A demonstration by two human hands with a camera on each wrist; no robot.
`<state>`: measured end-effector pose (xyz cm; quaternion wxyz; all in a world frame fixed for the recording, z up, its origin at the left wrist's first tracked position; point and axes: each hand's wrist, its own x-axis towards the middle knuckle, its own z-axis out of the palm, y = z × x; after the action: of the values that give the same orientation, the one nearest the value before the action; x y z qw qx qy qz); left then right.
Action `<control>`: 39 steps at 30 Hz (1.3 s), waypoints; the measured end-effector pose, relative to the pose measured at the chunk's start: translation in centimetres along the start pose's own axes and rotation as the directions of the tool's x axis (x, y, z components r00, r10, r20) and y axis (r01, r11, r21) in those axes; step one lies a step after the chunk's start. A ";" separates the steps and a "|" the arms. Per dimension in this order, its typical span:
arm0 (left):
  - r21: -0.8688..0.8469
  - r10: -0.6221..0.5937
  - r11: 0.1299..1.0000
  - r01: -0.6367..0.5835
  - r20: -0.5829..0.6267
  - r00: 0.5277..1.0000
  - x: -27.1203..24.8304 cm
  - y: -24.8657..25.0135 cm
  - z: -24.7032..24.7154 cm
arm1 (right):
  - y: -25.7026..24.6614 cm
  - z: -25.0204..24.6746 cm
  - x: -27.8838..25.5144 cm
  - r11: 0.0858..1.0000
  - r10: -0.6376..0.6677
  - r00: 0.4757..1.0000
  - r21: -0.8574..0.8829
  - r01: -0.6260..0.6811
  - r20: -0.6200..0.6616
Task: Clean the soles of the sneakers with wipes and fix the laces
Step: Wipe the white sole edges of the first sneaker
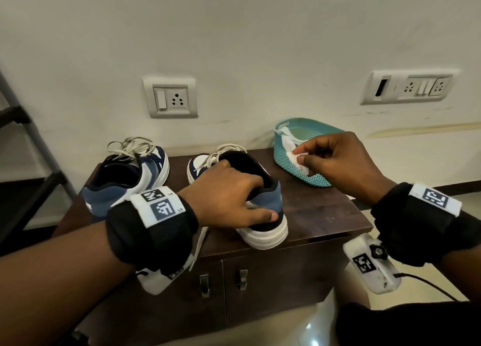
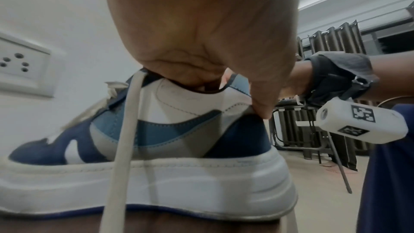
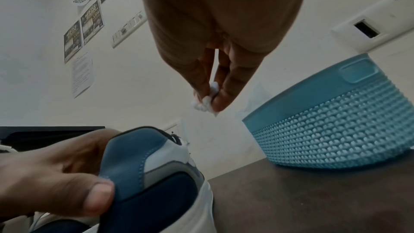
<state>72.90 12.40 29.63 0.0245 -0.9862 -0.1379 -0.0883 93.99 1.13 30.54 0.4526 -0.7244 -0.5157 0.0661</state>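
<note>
A dark brown wooden cabinet (image 1: pixel 320 215) carries three items on its top. A blue-and-white thick-soled sneaker (image 1: pixel 263 231) stands under the left hand (image 1: pixel 229 197), its matching sneaker (image 1: pixel 125 179) beyond that wrist. A teal perforated plastic basket (image 1: pixel 289 161) sits just beyond the right hand (image 1: pixel 343 163).

Two sneakers stood side by side on the worktop (image 1: pixel 325 210), the left sneaker (image 1: pixel 125 174) beside the right sneaker (image 1: pixel 260 215); the basket (image 1: pixel 294 161) stood right of them, wipes (image 1: pixel 289 142) in it.
</note>
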 end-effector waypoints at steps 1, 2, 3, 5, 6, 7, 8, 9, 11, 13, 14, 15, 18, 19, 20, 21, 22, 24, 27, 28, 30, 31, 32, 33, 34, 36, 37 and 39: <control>-0.016 -0.013 1.000 0.013 -0.003 1.000 -0.4 -0.5 -0.1 | 0.0 0.0 -0.1 1.000 0.001 1.000 -0.003 -0.001 0.001; -0.035 -0.019 0.999 0.019 -0.013 1.000 -0.7 -1.0 -0.1 | 0.0 0.1 -0.1 1.000 0.003 1.000 -0.001 -0.003 0.002; -0.057 -0.024 0.998 0.023 -0.015 1.000 -1.0 -1.3 -0.1 | 0.0 0.1 -0.2 1.000 0.005 1.000 0.005 -0.005 0.003; -0.110 -0.008 0.994 0.005 -0.022 1.000 -1.4 -1.6 -0.2 | -0.1 0.1 -0.3 1.000 0.007 1.000 0.012 -0.007 -0.001; -0.147 -0.002 0.989 -0.001 -0.019 1.000 -1.6 -1.7 -0.2 | -0.2 0.1 -0.3 1.000 0.007 1.000 0.013 -0.007 -0.003; -0.190 -0.007 0.982 0.006 -0.006 1.000 -1.7 -1.7 -0.3 | -0.3 0.2 -0.3 1.000 0.005 1.000 0.015 -0.005 -0.002; -0.230 -0.018 0.973 0.019 0.008 1.000 -1.7 -1.6 -0.3 | -0.5 0.2 -0.3 1.000 0.003 1.000 0.014 -0.003 0.002; -0.262 -0.037 0.964 0.044 0.031 0.999 -1.6 -1.5 -0.3 | -0.6 0.3 -0.3 1.000 0.001 1.000 0.012 -0.001 0.008; -0.299 -0.065 0.951 0.083 0.070 0.995 -1.5 -1.3 -0.1 | -0.9 0.6 -0.3 1.000 -0.010 1.000 0.007 0.010 0.025; -0.294 -0.071 0.952 0.091 0.078 0.994 -1.3 -1.2 -0.2 | -1.2 0.9 -0.2 1.000 -0.026 0.999 -0.003 0.027 0.045; -0.312 -0.073 0.945 0.094 0.078 0.994 -1.0 -1.2 -0.2 | -1.4 1.1 -0.2 0.999 -0.033 0.998 -0.007 0.033 0.054; -0.348 -0.080 0.931 0.107 0.090 0.993 -0.9 -1.2 -0.3 | -1.6 1.3 -0.2 0.999 -0.039 0.997 -0.006 0.039 0.059; -0.522 -0.120 0.835 0.177 0.141 0.983 -0.4 -1.6 -0.9 | -2.5 1.6 -0.3 0.996 -0.074 0.996 0.050 0.071 0.049; -0.574 -0.144 0.792 0.206 0.153 0.978 -0.2 -1.8 -1.2 | -2.9 1.7 -0.4 0.993 -0.091 0.995 0.082 0.088 0.038; -0.623 -0.169 0.749 0.228 0.152 0.974 -0.1 -2.0 -1.6 | -3.3 1.8 -0.5 0.987 -0.111 0.994 0.119 0.107 0.025; -0.674 -0.204 0.696 0.248 0.145 0.968 -0.1 -2.3 -2.0 | -3.7 1.8 -0.7 0.980 -0.132 0.991 0.153 0.128 0.014; -0.724 -0.250 0.637 0.264 0.130 0.959 0.0 -2.5 -2.3 | -4.2 1.9 -0.8 0.972 -0.154 0.988 0.179 0.151 0.002; -0.818 -0.343 0.499 0.288 0.118 0.932 0.1 -2.9 -2.9 | -5.0 2.2 -1.0 0.959 -0.193 0.981 0.207 0.193 -0.019; -0.941 -0.416 0.168 0.294 0.202 0.887 -0.1 -3.0 -2.7 | -5.9 3.2 -0.8 0.951 -0.223 0.975 0.213 0.223 -0.028; -0.954 -0.400 0.073 0.291 0.239 0.885 -0.2 -2.9 -2.7 | -6.1 3.6 -0.8 0.953 -0.227 0.974 0.200 0.227 -0.023; -0.962 -0.354 -0.057 0.268 0.270 0.896 -0.6 -2.3 -2.9 | -6.4 4.4 -0.7 0.957 -0.234 0.972 0.173 0.232 -0.010; -0.964 -0.354 -0.075 0.255 0.264 0.897 -0.7 -2.3 -2.9 | -6.5 4.8 -0.6 0.959 -0.238 0.971 0.159 0.236 -0.006; -0.964 -0.336 -0.107 0.244 0.266 0.903 -0.8 -2.3 -2.9 | -6.6 5.0 -0.5 0.959 -0.248 0.969 0.139 0.246 -0.004; -0.964 -0.328 -0.121 0.237 0.264 0.907 -0.8 -2.4 -2.9 | -6.7 5.2 -0.3 0.958 -0.266 0.964 0.111 0.264 0.002; -0.965 -0.334 -0.133 0.226 0.259 0.906 -0.8 -2.5 -2.7 | -6.8 5.2 -0.2 0.954 -0.293 0.956 0.076 0.291 0.013; -0.969 -0.336 -0.141 0.201 0.238 0.912 -0.8 -2.5 -2.6 | -6.9 5.1 0.2 0.932 -0.360 0.931 -0.013 0.361 0.055; -0.969 -0.339 -0.149 0.195 0.236 0.911 -0.9 -2.7 -2.4 | -6.9 5.1 0.3 0.915 -0.392 0.916 -0.067 0.398 0.088; -0.969 -0.321 -0.162 0.186 0.230 0.919 -0.9 -2.6 -2.1 | -6.8 4.9 0.4 0.877 -0.431 0.887 -0.156 0.455 0.165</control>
<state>71.02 14.50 31.65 -0.7215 -0.6237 -0.2165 -0.2088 86.71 4.68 32.80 0.3511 -0.6211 -0.6993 -0.0434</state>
